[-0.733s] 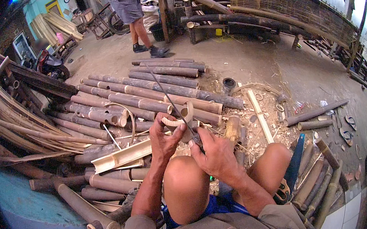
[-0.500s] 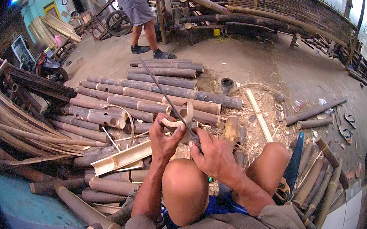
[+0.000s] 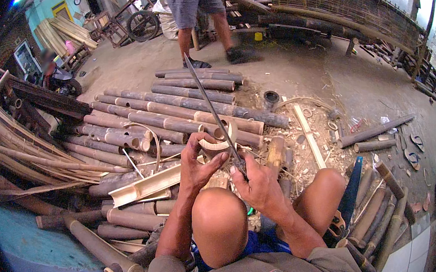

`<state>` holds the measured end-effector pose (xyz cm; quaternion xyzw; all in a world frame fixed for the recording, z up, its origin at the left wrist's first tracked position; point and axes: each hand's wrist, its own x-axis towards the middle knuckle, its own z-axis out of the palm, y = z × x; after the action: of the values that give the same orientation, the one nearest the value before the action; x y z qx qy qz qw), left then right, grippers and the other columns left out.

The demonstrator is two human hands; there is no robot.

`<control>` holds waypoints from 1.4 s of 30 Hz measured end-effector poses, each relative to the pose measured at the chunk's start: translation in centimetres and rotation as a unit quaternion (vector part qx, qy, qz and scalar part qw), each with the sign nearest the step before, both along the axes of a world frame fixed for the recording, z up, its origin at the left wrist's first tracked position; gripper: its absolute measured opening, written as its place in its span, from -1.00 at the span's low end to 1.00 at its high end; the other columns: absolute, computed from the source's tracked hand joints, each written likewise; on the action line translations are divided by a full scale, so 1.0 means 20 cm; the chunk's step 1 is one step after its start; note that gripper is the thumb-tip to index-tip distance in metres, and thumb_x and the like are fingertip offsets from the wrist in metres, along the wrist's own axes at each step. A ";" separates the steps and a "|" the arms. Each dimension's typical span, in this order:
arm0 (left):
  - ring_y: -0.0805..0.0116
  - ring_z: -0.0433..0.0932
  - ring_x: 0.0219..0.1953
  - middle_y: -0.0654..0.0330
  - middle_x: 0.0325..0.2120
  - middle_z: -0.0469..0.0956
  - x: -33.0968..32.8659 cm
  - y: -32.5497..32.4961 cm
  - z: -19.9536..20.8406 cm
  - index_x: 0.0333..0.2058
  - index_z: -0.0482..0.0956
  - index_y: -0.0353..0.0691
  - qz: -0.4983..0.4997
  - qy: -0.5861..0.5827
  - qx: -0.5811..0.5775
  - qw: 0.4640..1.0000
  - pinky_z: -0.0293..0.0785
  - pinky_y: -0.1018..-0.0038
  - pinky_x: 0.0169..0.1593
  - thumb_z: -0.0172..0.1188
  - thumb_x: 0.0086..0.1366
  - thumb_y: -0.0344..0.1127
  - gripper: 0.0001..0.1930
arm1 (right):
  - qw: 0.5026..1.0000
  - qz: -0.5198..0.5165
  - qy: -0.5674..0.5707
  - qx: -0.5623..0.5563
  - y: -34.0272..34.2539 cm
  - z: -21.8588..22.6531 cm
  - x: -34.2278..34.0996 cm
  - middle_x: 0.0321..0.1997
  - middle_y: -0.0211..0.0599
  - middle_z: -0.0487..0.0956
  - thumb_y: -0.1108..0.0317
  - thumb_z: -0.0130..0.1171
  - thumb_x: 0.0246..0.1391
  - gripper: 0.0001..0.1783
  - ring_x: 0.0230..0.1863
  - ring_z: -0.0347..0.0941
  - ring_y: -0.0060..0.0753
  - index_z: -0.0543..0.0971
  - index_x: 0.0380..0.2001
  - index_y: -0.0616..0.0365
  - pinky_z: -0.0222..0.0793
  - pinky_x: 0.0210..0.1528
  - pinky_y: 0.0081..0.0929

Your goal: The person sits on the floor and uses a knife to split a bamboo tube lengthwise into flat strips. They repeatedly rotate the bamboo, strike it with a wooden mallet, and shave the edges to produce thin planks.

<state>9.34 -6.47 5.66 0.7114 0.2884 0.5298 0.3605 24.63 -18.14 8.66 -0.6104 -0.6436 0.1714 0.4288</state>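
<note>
Left hand [image 3: 198, 165], half-curled, grips the curved bamboo piece [image 3: 214, 146] at its two o'clock; right hand [image 3: 261, 184], closed round the knife [image 3: 207, 99], aims it toward eleven. Operating remotely, I advise light strokes, left thumb [image 3: 218, 161] clear.

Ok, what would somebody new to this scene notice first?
Probably the long, thin blade in the right hand, pointing away beside the curved bamboo piece in the left hand. Then the rows of bamboo poles lying ahead, and the blue-bladed saw beside the right knee.
</note>
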 end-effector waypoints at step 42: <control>0.52 0.42 -0.30 0.28 -0.35 0.47 -0.05 -0.08 0.04 -0.31 0.36 -0.18 0.044 -0.027 -0.042 0.998 0.42 0.53 -0.20 0.37 0.05 -0.51 -0.67 | 0.997 0.005 -0.062 0.053 0.01 -0.14 -0.11 -0.29 0.12 0.60 0.24 0.18 0.18 -0.53 -0.36 0.60 0.16 0.41 0.05 0.32 0.53 -0.43 -0.07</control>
<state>8.25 -7.99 6.44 0.6680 0.3313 0.5515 0.3740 22.44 -17.87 5.76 -0.5930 -0.6799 0.1009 0.4194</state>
